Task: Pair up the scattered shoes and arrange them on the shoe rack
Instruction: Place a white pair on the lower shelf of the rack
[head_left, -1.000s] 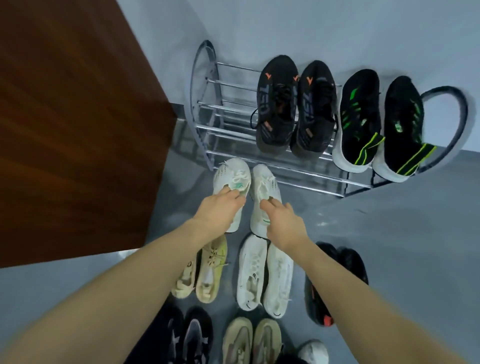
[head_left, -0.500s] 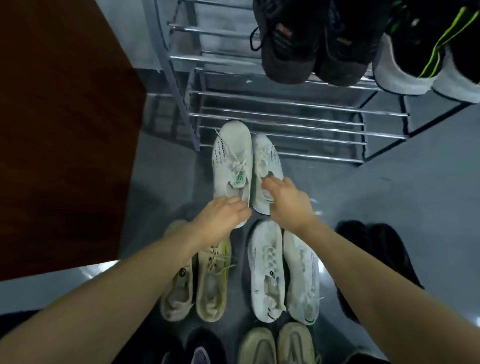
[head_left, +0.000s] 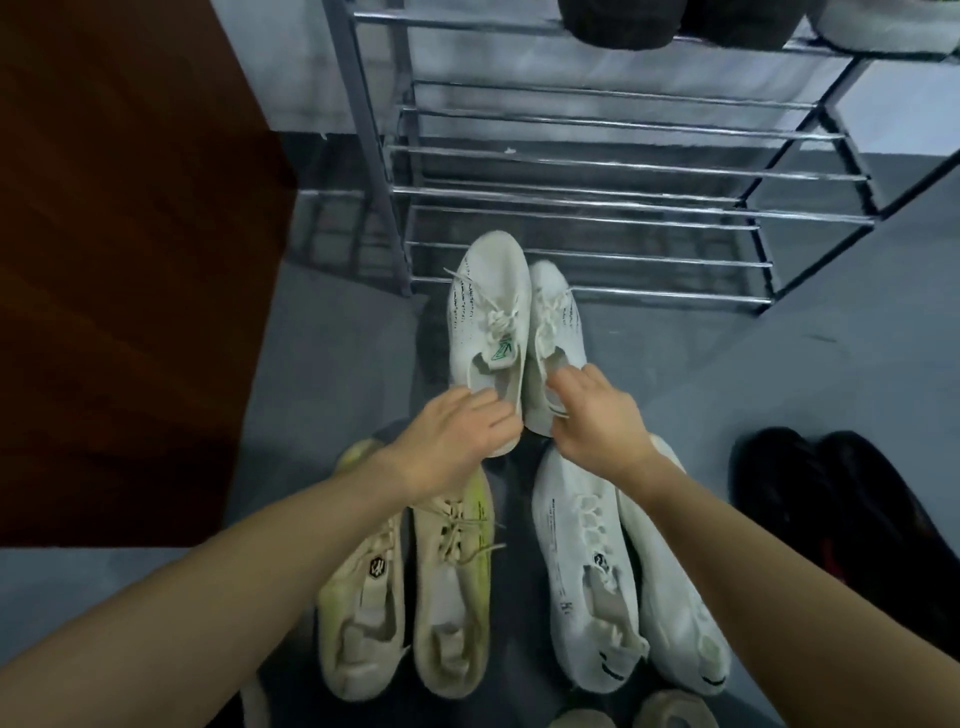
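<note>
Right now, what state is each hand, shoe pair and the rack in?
Left hand: grips the heel of the left white laced shoe.
Right hand: grips the collar of the right white laced shoe.
Laced pair: side by side, toes toward the rack.
Rack: lower bars bare; dark shoes on the top tier.
Beige pair: on the floor.
White knit pair: on the floor.
Black pair: on the floor.

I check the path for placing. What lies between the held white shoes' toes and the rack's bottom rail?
Nothing: in the head view the toes of the white shoes nearly meet the rack, only bare floor around.
</note>
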